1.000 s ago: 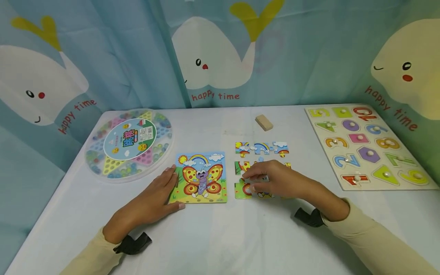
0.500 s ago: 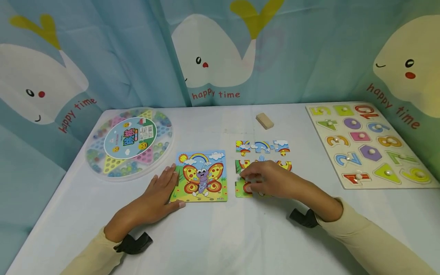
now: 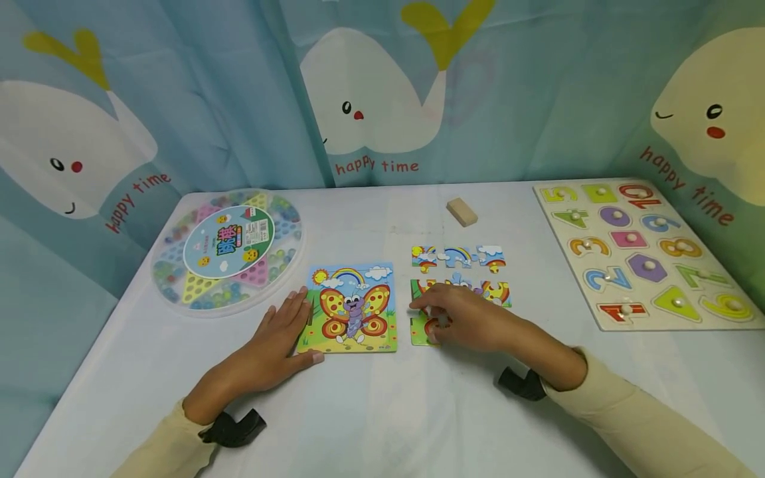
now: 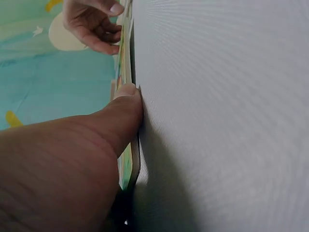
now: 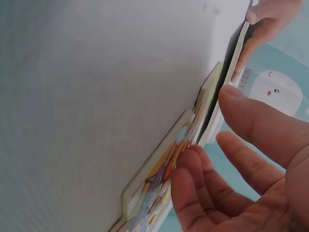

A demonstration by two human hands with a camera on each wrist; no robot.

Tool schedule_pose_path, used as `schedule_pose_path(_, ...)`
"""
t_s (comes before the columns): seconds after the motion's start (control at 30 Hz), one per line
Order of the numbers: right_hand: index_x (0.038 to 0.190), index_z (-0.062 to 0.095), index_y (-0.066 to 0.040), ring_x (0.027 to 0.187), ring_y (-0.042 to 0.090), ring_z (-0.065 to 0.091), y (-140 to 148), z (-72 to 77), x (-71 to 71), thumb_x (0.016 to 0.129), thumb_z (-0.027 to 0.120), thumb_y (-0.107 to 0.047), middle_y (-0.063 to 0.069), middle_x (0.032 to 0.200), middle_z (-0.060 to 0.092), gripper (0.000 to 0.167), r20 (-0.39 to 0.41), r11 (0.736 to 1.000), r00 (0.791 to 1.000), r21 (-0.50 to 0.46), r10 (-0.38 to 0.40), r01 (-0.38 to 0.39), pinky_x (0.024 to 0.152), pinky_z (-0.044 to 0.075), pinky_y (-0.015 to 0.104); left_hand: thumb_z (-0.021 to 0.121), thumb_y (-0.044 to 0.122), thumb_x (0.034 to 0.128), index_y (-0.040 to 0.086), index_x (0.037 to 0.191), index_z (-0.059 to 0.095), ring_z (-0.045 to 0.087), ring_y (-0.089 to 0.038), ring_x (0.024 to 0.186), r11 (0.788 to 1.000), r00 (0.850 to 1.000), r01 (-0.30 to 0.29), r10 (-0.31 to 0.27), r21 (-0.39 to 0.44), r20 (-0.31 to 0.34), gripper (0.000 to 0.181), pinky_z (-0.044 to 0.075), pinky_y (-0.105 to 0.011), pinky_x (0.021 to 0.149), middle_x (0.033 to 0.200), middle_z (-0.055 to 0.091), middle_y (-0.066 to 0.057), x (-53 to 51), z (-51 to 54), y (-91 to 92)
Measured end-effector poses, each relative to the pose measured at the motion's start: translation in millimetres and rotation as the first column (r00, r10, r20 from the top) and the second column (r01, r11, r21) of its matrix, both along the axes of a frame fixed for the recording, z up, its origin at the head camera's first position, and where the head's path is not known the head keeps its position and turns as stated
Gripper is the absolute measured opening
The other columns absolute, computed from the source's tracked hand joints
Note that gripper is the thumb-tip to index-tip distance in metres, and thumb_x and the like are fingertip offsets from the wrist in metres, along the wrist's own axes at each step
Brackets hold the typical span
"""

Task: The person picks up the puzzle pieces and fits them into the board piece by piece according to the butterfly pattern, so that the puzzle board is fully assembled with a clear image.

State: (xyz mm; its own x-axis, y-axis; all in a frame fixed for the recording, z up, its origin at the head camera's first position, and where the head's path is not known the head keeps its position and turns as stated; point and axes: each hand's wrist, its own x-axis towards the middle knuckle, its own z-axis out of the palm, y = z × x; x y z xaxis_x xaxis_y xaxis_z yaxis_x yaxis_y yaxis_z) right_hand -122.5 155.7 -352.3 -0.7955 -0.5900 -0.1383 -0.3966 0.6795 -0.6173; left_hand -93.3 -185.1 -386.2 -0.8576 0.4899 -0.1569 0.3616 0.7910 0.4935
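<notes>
The left hand [image 3: 269, 352], fingers straight, touches a square multicoloured butterfly board [image 3: 354, 318]. The right hand [image 3: 469, 320], thumb and fingers apart, overhangs flat multicoloured jigsaw pieces [image 3: 458, 257].

pass: table [image 3: 382, 418] front | obstacle: right grip [image 3: 465, 318] over puzzle pieces [image 3: 421, 334] | clearance beneath: unclear

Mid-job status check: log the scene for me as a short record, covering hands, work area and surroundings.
Left hand: touching the left side of the butterfly board
Right hand: over the puzzle pieces; no piece visible between thumb and fingers; contact unclear
Pieces: rows right of the board; top row of three in full view, lower rows partly hidden by the right hand
Far side: tan block, beyond the pieces
Far left: round game box
Far right: number board
</notes>
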Motion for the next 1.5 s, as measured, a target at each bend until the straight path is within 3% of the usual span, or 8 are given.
schedule_pose_path(0.2,0.124,0.065,-0.007,0.089,0.015,0.052,-1.3,0.8,3.1,0.079,0.081,-0.010,0.000,0.105,0.057,0.048,-0.047,0.998,0.999,0.065,-0.006,0.009,0.069,0.048,0.026,0.064,0.045,0.0915,-0.003,0.153,0.017,-0.002,-0.033,0.147,1.000,1.000,-0.002,0.002,0.006,0.002,0.091,-0.002,-0.058,0.114,0.162,0.003,-0.015,-0.4,-1.1,0.3)
schedule_pose_path(0.4,0.124,0.067,-0.009,0.102,0.020,0.050,-2.7,0.7,3.8,0.078,0.083,-0.013,0.004,0.114,0.056,0.049,-0.056,0.993,0.998,0.113,-0.017,0.023,0.076,0.049,0.030,0.065,0.045,0.0913,-0.003,0.153,0.018,-0.002,-0.033,0.147,1.000,1.000,-0.009,0.009,0.023,0.001,0.091,-0.002,-0.058,0.114,0.162,0.004,-0.015,0.2,-0.3,0.1)
schedule_pose_path(0.67,0.122,0.067,-0.004,0.099,0.018,0.050,-5.0,-1.4,2.1,0.080,0.079,-0.007,0.001,0.106,0.053,0.043,-0.076,0.988,0.997,0.152,0.014,-0.002,0.075,0.048,0.029,0.065,0.044,0.0909,-0.004,0.153,0.019,-0.001,-0.034,0.147,1.000,1.000,-0.011,0.011,0.024,-0.011,0.091,-0.001,-0.058,0.114,0.162,0.005,-0.016,0.9,0.0,0.1)
schedule_pose_path(0.93,0.109,0.071,-0.002,0.081,0.011,0.054,-3.4,-1.4,0.9,0.079,0.076,0.001,0.000,0.097,0.049,0.031,-0.067,0.998,0.997,0.054,0.032,-0.028,0.070,0.050,0.023,0.066,0.044,0.0906,-0.003,0.153,0.019,0.000,-0.033,0.147,1.000,1.000,-0.014,0.014,0.025,-0.013,0.091,-0.001,-0.058,0.114,0.162,0.005,-0.015,0.6,-0.4,0.5)
schedule_pose_path(1.13,0.103,0.071,-0.008,0.082,0.012,0.054,-2.6,-1.1,-0.1,0.080,0.076,0.000,-0.001,0.097,0.051,0.025,-0.043,0.999,0.999,0.038,0.013,-0.012,0.070,0.049,0.025,0.066,0.044,0.0907,-0.004,0.153,0.019,0.000,-0.034,0.147,1.000,1.000,-0.010,0.010,0.026,-0.015,0.091,0.000,-0.059,0.114,0.162,0.005,-0.015,1.0,0.4,0.7)
schedule_pose_path(1.23,0.098,0.071,-0.011,0.081,0.013,0.052,-1.2,-1.7,-1.1,0.084,0.068,0.004,-0.003,0.096,0.055,0.021,-0.054,1.000,0.998,0.015,0.021,-0.021,0.069,0.048,0.027,0.066,0.044,0.0909,-0.004,0.153,0.019,0.000,-0.034,0.147,1.000,1.000,-0.010,0.010,0.025,-0.014,0.091,0.000,-0.058,0.114,0.162,0.005,-0.015,1.4,0.6,0.5)
schedule_pose_path(1.37,0.093,0.072,-0.010,0.080,0.014,0.053,1.3,-2.0,-2.0,0.085,0.055,0.013,-0.003,0.093,0.060,0.030,-0.063,0.998,0.997,-0.053,0.036,-0.040,0.066,0.049,0.026,0.066,0.045,0.0908,-0.003,0.153,0.019,-0.001,-0.033,0.147,0.999,1.000,-0.013,0.013,0.031,-0.011,0.091,-0.001,-0.058,0.114,0.162,0.005,-0.015,1.4,0.6,0.2)
schedule_pose_path(1.5,0.097,0.071,-0.009,0.079,0.014,0.054,1.2,0.0,-2.6,0.087,0.057,0.011,-0.003,0.093,0.062,0.026,-0.010,0.998,1.000,-0.064,0.015,-0.016,0.063,0.050,0.026,0.065,0.046,0.0910,-0.003,0.153,0.019,-0.001,-0.033,0.147,1.000,1.000,-0.011,0.011,0.029,-0.011,0.091,-0.001,-0.058,0.114,0.162,0.005,-0.015,1.2,0.0,-0.7)
